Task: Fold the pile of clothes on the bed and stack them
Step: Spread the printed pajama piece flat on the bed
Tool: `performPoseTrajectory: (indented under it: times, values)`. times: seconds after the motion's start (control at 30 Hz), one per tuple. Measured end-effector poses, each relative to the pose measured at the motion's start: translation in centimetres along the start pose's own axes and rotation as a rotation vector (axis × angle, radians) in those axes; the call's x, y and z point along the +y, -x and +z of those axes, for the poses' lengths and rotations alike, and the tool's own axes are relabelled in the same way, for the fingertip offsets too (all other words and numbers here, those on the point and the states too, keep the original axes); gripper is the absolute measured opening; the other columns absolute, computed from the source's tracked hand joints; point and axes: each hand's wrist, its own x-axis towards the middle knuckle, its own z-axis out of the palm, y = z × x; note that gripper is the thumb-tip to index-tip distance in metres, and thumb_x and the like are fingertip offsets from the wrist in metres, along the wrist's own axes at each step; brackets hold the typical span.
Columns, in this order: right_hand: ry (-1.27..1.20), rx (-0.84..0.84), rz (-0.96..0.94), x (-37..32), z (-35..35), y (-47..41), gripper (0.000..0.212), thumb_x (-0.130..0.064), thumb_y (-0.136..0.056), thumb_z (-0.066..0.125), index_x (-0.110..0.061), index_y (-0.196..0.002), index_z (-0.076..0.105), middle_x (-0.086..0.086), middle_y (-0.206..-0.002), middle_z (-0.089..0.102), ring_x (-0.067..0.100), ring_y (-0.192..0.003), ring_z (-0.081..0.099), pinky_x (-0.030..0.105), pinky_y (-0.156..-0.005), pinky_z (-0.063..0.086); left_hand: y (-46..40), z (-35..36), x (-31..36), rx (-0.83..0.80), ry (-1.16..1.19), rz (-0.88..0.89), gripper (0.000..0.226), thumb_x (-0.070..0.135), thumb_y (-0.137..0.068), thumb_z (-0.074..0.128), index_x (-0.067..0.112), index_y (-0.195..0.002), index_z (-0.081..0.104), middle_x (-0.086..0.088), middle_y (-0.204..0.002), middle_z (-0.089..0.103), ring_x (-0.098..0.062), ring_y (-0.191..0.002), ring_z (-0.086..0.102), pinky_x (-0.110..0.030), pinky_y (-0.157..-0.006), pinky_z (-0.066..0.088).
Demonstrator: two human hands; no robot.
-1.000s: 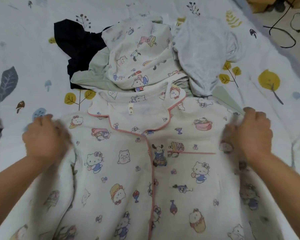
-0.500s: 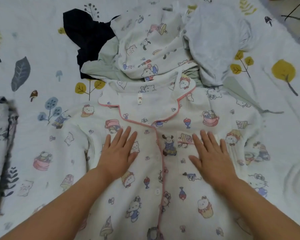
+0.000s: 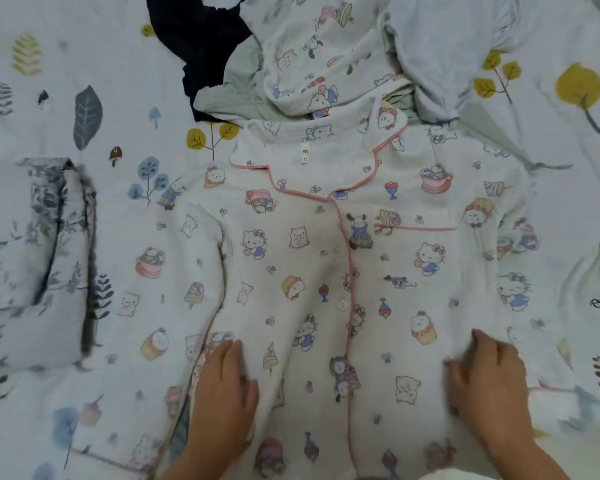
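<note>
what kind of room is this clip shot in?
Most likely a bedroom at home. The whole surface is a bed sheet printed with leaves, a cartoon-print pyjama top is spread flat on it, and a pile of unfolded clothes lies beyond its collar.

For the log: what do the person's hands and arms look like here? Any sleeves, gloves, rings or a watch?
Both are bare. The left hand and the right hand show no gloves, and no rings can be made out, though the fingers are somewhat blurred. The forearms run uncovered to the bottom edge of the picture: no sleeve, watch or wristband is visible.
</note>
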Motion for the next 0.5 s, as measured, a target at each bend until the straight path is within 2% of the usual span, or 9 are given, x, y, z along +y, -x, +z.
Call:
performPoseTrajectory:
  times: [0.07,0.1,0.17,0.2,0.27,0.3,0.33,0.4,0.5]
  values:
    - [-0.014,-0.036,0.033,0.7,0.3,1.1,0.046,-0.005,-0.082,0.065,0.006,-0.124,0.050,0.030,-0.113,0.053,0.043,-0.104,0.047,0.048,-0.089,0.038,1.8,1.0,-0.8,0.048,-0.045,-0.016,0.047,0.017,-0.072,0.067,-0.013,-0.108,0.059,-0.034,-0.108,0.059,-0.051,-0.096,0.060,-0.056,-0.078,0.050]
    - [-0.005,-0.043,0.026,1.1,0.3,1.5,0.039,-0.005,-0.083,0.063,0.006,-0.119,0.053,0.029,-0.109,0.056,0.041,-0.100,0.049,0.046,-0.085,0.039,2.7,1.4,-1.1,0.084,-0.053,-0.054,0.047,0.025,-0.076,0.061,-0.015,-0.102,0.061,-0.036,-0.103,0.060,-0.053,-0.089,0.061,-0.057,-0.072,0.051]
    - [0.002,-0.016,0.000,1.6,-0.1,2.1,0.026,-0.004,-0.082,0.064,0.006,-0.106,0.059,0.027,-0.098,0.060,0.039,-0.091,0.052,0.044,-0.077,0.039,4.1,2.1,-1.6,0.135,-0.054,-0.134,0.066,0.046,-0.088,0.041,-0.015,-0.096,0.063,-0.037,-0.098,0.060,-0.054,-0.083,0.061,-0.057,-0.067,0.052]
    - [0.003,0.012,-0.009,1.8,-0.3,2.3,0.020,-0.004,-0.081,0.065,0.006,-0.099,0.060,0.026,-0.091,0.061,0.039,-0.086,0.053,0.044,-0.074,0.040,4.7,2.3,-1.8,0.146,-0.022,-0.182,0.067,0.049,-0.087,0.044,-0.016,-0.097,0.062,-0.038,-0.096,0.059,-0.054,-0.084,0.060,-0.057,-0.069,0.052]
    - [0.009,0.041,0.020,2.1,-0.7,2.7,0.021,-0.010,-0.082,0.066,0.004,-0.096,0.060,0.025,-0.085,0.063,0.040,-0.082,0.056,0.044,-0.071,0.041,5.2,2.5,-1.6,0.191,0.082,-0.349,0.053,0.026,-0.078,0.072,-0.016,-0.107,0.057,-0.038,-0.101,0.054,-0.056,-0.094,0.054,-0.060,-0.078,0.047]
    - [0.016,0.025,0.055,2.2,-0.8,2.8,0.025,-0.016,-0.085,0.064,0.001,-0.101,0.058,0.024,-0.085,0.064,0.039,-0.083,0.058,0.043,-0.071,0.042,5.2,2.4,-1.5,0.186,0.144,-0.460,0.054,0.016,-0.074,0.076,-0.013,-0.114,0.053,-0.038,-0.106,0.052,-0.055,-0.101,0.050,-0.059,-0.084,0.043]
    - [0.025,-0.003,0.090,2.4,-0.9,3.0,0.028,-0.023,-0.087,0.062,-0.002,-0.105,0.055,0.022,-0.086,0.065,0.038,-0.084,0.059,0.041,-0.071,0.041,5.3,2.4,-1.5,0.175,0.186,-0.539,0.056,0.013,-0.075,0.075,-0.012,-0.119,0.050,-0.038,-0.111,0.050,-0.053,-0.105,0.048,-0.058,-0.088,0.040]
    - [0.037,-0.081,0.159,2.8,-0.7,3.1,0.031,-0.035,-0.089,0.057,-0.009,-0.106,0.051,0.019,-0.090,0.066,0.035,-0.086,0.060,0.038,-0.070,0.041,5.5,2.6,-2.1,0.212,0.189,-0.587,0.054,0.013,-0.078,0.072,-0.012,-0.119,0.049,-0.038,-0.112,0.050,-0.050,-0.106,0.046,-0.056,-0.090,0.038]
    - [-0.001,-0.224,0.229,3.3,0.0,3.3,0.029,-0.041,-0.089,0.054,-0.015,-0.102,0.051,0.013,-0.097,0.065,0.031,-0.093,0.058,0.035,-0.070,0.039,5.7,2.7,-2.7,0.237,0.140,-0.567,0.041,0.013,-0.079,0.071,-0.014,-0.106,0.056,-0.038,-0.106,0.051,-0.049,-0.102,0.046,-0.054,-0.089,0.038]
